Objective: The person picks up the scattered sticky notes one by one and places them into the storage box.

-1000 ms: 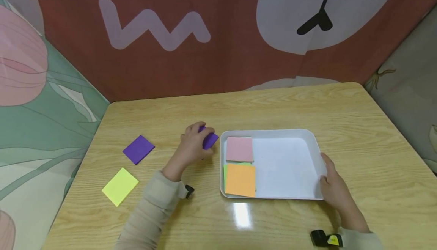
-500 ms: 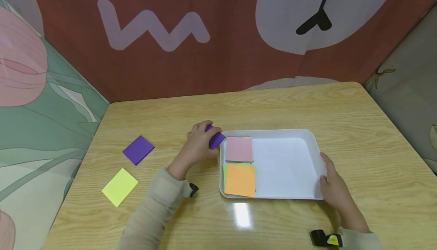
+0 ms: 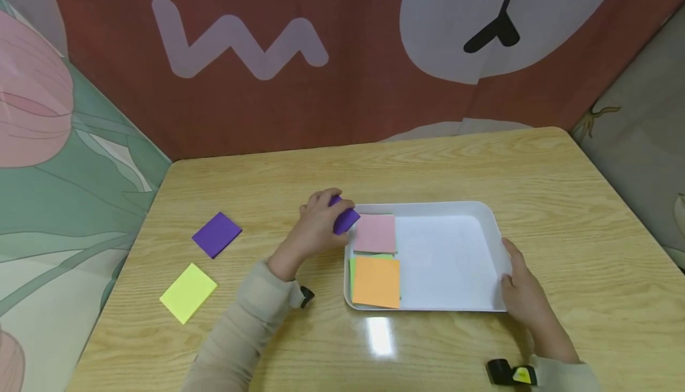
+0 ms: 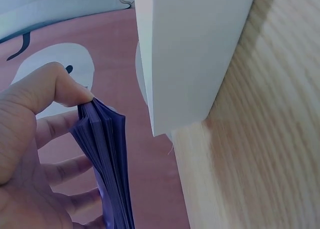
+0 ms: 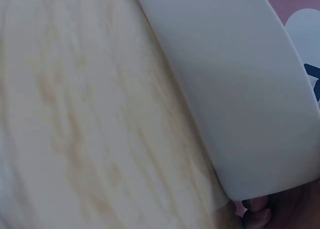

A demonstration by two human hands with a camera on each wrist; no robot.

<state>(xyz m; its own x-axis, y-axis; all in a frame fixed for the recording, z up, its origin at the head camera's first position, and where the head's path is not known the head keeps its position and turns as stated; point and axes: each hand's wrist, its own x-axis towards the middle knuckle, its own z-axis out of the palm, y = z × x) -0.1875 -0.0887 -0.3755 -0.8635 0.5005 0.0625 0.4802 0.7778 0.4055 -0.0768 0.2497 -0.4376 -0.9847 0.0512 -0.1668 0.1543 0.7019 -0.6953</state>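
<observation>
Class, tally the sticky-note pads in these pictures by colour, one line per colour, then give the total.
Purple: 2 (one on the table, one held in the left hand)
Yellow: 1
Pink: 1
Orange: 1
Green: 1
Total: 6

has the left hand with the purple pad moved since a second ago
Yes. The left hand, gripping the purple pad, has shifted right, now at the left rim of the white tray.

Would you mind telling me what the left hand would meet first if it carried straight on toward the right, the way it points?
Probably the pink pad in the white tray; the left hand, gripping a purple pad, is at the tray's left rim, height unclear.
</observation>
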